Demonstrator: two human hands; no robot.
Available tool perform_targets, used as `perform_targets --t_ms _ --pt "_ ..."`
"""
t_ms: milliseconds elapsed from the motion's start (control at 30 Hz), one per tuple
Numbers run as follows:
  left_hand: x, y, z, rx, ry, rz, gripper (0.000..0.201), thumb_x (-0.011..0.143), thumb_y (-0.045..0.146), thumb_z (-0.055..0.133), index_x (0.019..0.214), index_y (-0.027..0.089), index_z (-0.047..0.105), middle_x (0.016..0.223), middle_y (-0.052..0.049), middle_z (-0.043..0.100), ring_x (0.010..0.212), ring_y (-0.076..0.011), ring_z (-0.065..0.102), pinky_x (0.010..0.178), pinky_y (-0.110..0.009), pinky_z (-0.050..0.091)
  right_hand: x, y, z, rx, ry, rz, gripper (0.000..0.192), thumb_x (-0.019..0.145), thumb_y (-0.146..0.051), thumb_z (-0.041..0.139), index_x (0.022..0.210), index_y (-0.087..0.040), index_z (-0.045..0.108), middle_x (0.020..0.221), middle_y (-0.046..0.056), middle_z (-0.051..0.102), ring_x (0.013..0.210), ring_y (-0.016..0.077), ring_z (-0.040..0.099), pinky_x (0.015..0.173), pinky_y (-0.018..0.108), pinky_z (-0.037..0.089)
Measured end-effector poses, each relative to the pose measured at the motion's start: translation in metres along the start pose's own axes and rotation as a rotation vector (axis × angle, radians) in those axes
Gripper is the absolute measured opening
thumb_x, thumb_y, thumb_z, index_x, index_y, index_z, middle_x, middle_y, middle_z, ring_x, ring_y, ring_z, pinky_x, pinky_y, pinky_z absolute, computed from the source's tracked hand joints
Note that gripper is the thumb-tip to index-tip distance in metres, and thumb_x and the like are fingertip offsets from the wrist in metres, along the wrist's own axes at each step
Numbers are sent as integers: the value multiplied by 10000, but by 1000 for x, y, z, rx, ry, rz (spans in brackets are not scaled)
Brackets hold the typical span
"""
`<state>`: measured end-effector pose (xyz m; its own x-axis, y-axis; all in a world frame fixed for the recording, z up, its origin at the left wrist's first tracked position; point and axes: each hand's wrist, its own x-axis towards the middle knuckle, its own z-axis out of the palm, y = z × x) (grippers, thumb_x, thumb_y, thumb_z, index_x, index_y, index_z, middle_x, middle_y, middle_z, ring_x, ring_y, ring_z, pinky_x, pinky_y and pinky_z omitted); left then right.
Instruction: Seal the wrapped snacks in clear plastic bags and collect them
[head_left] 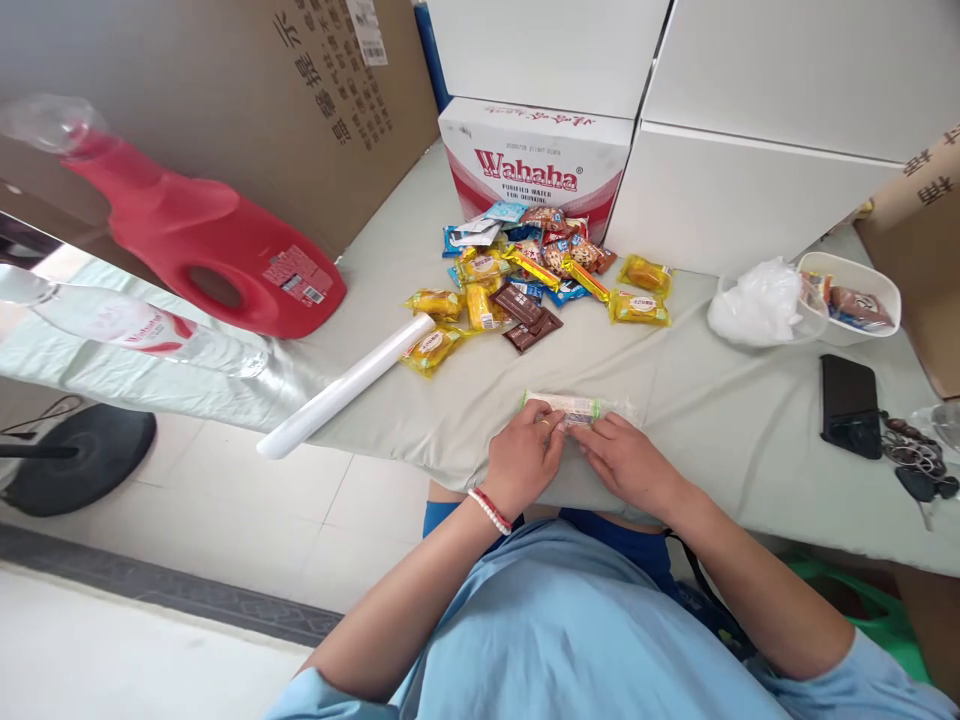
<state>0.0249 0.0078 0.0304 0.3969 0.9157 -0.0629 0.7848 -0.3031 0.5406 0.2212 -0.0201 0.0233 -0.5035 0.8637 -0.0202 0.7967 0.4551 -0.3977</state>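
Near the table's front edge lies a narrow clear plastic packet (pixel 581 407) with green bands and a printed label. What is inside it I cannot make out. My left hand (pixel 527 447), wearing a ring and a beaded bracelet, has its fingers closed on the packet's left and middle part. On the right part, my right hand (pixel 628 462) pinches the near side, its fingertips close to the left ones. Beyond the hands is a pile of wrapped snacks (pixel 559 255), with brown packets (pixel 529 315) and yellow packets (pixel 433 348) at its front.
A white roll (pixel 345 385) lies to the left, overhanging the edge. A red jug (pixel 217 250) and a water bottle (pixel 135 322) stand behind it. At the back is a Wahaha carton (pixel 536 165). Rightward are a white bag (pixel 756 303), a snack tub (pixel 889 325), a phone (pixel 849 405) and keys (pixel 916 450).
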Motion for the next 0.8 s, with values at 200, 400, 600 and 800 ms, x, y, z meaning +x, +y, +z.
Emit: perform_targets --t_ms 200,400,600,800 --pt "-17 -6 21 316 -2 169 557 1011 212 456 1566 169 472 1587 -149 511 1254 -281 608 943 -390 594 -55 26 -19 324 53 303 406 1067 -439 437 896 -235 744 796 46 687 755 214 639 708 337 527" --pt "-22 -1 36 473 -41 120 682 969 114 429 1641 184 342 1648 -155 434 1065 -246 663 703 -316 613 -22 60 -13 49 437 523 425 941 -525 615 1191 -194 708 1215 185 663 1203 368 570 1063 553 460" --pt "-23 1 37 472 -49 115 661 986 129 438 1639 177 348 1651 -165 423 986 -236 666 629 -308 599 -16 46 -8 92 340 407 135 924 -315 561 942 -222 656 1306 161 634 1229 334 582 1014 507 491" --pt "-18 8 33 464 -103 143 631 993 124 420 1622 141 373 1650 -191 414 1041 -244 680 621 -285 589 13 6 -37 212 246 484 89 968 -311 525 937 -253 584 842 24 711 753 207 662 718 316 477"
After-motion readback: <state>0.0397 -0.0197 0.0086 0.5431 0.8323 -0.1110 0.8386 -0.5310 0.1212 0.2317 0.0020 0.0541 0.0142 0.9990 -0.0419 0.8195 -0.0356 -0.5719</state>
